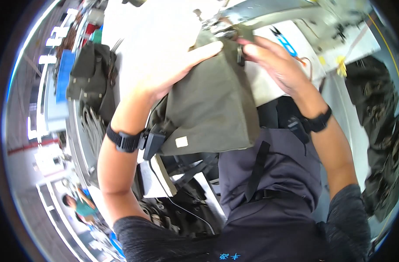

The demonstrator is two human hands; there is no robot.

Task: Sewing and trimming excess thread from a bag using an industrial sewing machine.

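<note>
Super bright workshop, honestly. The white tabletop (140, 37) up top is nearly blown out. Right side has grey-blue floor (389, 64) with a yellow line (390, 51) curving along it. Far left there's a grey surface (25, 87) (wall or ceiling, can't tell with that fisheye bend) near glaring white light patches (32, 126).

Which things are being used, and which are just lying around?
Seemingly in use:
olive-green cloth bag, between left fingers and right fingers
pale metal sewing machine

Seemingly lying about:
long blue-handled snips
olive-brown cloth pile, far right
dark-green cloth bundle, left
</note>
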